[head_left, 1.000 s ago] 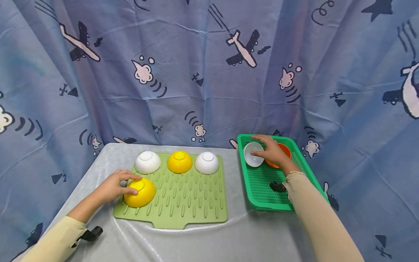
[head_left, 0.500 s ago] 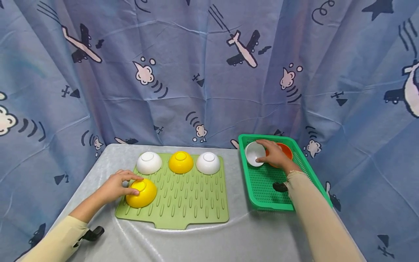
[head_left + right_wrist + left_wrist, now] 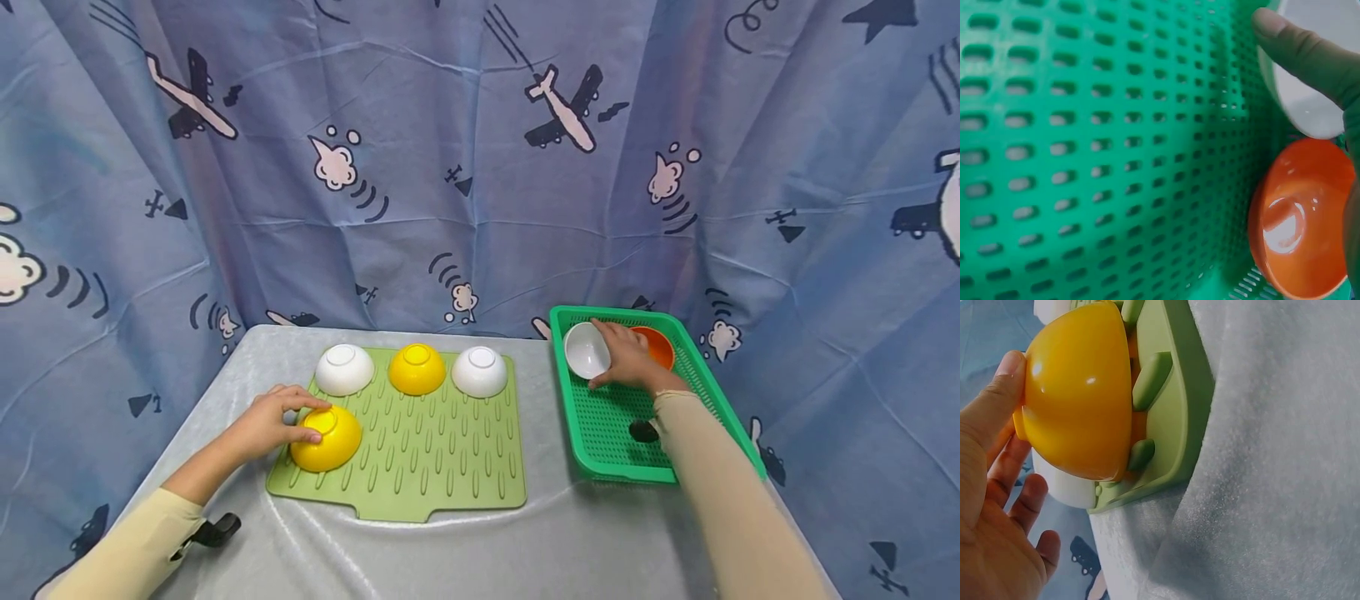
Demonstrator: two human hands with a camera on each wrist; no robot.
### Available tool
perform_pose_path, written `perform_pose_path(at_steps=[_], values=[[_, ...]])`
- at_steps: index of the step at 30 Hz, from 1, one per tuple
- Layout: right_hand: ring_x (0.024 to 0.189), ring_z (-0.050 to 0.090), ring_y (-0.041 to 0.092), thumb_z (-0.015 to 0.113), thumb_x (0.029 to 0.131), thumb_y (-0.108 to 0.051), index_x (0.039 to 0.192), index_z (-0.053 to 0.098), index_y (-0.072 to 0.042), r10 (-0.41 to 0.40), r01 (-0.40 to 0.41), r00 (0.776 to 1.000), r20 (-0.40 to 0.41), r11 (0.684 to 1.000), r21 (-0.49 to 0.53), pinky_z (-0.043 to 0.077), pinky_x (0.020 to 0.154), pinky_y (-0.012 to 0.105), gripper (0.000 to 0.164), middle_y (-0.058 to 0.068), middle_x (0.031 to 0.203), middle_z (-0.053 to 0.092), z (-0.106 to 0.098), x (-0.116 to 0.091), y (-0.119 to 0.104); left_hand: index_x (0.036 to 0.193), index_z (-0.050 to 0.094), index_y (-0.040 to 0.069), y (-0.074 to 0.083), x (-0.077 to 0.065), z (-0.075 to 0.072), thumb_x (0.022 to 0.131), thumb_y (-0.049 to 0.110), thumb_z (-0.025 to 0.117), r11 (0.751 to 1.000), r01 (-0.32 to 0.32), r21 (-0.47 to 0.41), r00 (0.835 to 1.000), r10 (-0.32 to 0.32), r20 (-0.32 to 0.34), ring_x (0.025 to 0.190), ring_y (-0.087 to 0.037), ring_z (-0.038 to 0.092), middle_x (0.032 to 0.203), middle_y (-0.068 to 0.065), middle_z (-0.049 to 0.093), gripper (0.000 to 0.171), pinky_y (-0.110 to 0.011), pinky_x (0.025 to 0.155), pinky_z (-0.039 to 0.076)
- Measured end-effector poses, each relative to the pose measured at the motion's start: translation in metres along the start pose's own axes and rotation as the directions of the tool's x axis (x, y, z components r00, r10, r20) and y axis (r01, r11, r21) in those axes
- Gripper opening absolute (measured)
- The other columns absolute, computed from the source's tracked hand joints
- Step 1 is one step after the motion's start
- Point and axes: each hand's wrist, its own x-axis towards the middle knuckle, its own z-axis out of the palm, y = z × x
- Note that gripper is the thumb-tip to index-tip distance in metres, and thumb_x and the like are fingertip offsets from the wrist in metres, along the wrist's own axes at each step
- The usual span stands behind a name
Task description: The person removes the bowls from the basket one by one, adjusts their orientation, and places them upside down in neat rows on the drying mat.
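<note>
In the head view, we see the left hand (image 3: pixel 270 423) pinching the near yellow bowl (image 3: pixel 334 450), upturned on the green mat (image 3: pixel 420 462), by its base, while the right hand (image 3: pixel 628 357) grips the white bowl (image 3: pixel 583 350) inside the green basket (image 3: pixel 622 473). In the left wrist view, we see the thumb pressed to the bowl, lower fingers bent clear. In the right wrist view, we find the thumb at the white bowl's rim, an orange bowl (image 3: pixel 1307 231) just beside.
</note>
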Motion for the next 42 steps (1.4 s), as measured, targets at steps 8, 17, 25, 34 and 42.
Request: perform_pose_path(at_steps=[8, 17, 25, 34, 42], values=[[0.142, 0.026, 0.049, 0.098, 0.059, -0.049, 0.163, 0.02, -0.01, -0.006, 0.005, 1.0, -0.028, 1.0, -0.013, 0.017, 0.106, 0.069, 0.135, 0.028, 0.158, 0.029, 0.006, 0.005, -0.003, 0.124, 0.075, 0.019, 0.0, 0.0, 0.0, 0.076, 0.04, 0.088, 1.0, -0.016, 0.003, 1.0, 0.016, -0.012, 0.123, -0.037, 0.051, 0.12, -0.004, 0.069, 0.054, -0.069, 0.102, 0.027], [0.14, 0.029, 0.048, 0.096, 0.063, -0.049, 0.159, 0.032, -0.005, 0.028, -0.027, 0.999, -0.028, 0.999, 0.027, 0.015, 0.107, 0.07, 0.123, 0.026, 0.155, 0.035, -0.009, -0.002, -0.01, 0.125, 0.075, 0.019, -0.001, -0.001, 0.002, 0.076, 0.041, 0.088, 1.0, 0.004, -0.011, 1.0, -0.004, 0.0, 0.124, -0.036, 0.051, 0.121, -0.003, 0.068, 0.056, -0.069, 0.104, 0.025], [0.14, 0.025, 0.051, 0.092, 0.067, -0.055, 0.158, 0.031, -0.002, 0.037, -0.035, 0.999, -0.038, 0.998, 0.051, 0.011, 0.109, 0.072, 0.121, 0.029, 0.154, 0.032, -0.033, -0.008, -0.025, 0.126, 0.075, 0.019, -0.004, 0.0, 0.002, 0.077, 0.04, 0.088, 1.0, -0.015, -0.012, 1.0, 0.015, -0.008, 0.123, -0.036, 0.052, 0.12, -0.003, 0.068, 0.055, -0.067, 0.101, 0.026], [0.137, 0.026, 0.051, 0.092, 0.068, -0.052, 0.158, 0.031, -0.004, 0.106, -0.089, 0.977, -0.184, 0.991, 0.101, 0.014, 0.107, 0.07, 0.119, 0.03, 0.153, 0.031, -0.058, -0.008, -0.046, 0.125, 0.075, 0.02, -0.001, -0.001, 0.001, 0.078, 0.039, 0.088, 1.0, -0.006, -0.009, 1.0, 0.006, -0.022, 0.123, -0.036, 0.052, 0.12, -0.003, 0.069, 0.052, -0.068, 0.102, 0.027], [0.137, 0.027, 0.049, 0.093, 0.068, -0.05, 0.159, 0.031, -0.006, 0.114, -0.074, 0.958, -0.262, 0.984, 0.161, 0.015, 0.107, 0.067, 0.118, 0.028, 0.154, 0.032, -0.08, -0.021, -0.078, 0.125, 0.075, 0.02, 0.0, -0.002, 0.004, 0.078, 0.041, 0.087, 1.0, -0.011, 0.006, 1.0, 0.012, -0.027, 0.121, -0.034, 0.053, 0.119, -0.002, 0.069, 0.053, -0.062, 0.099, 0.03]])
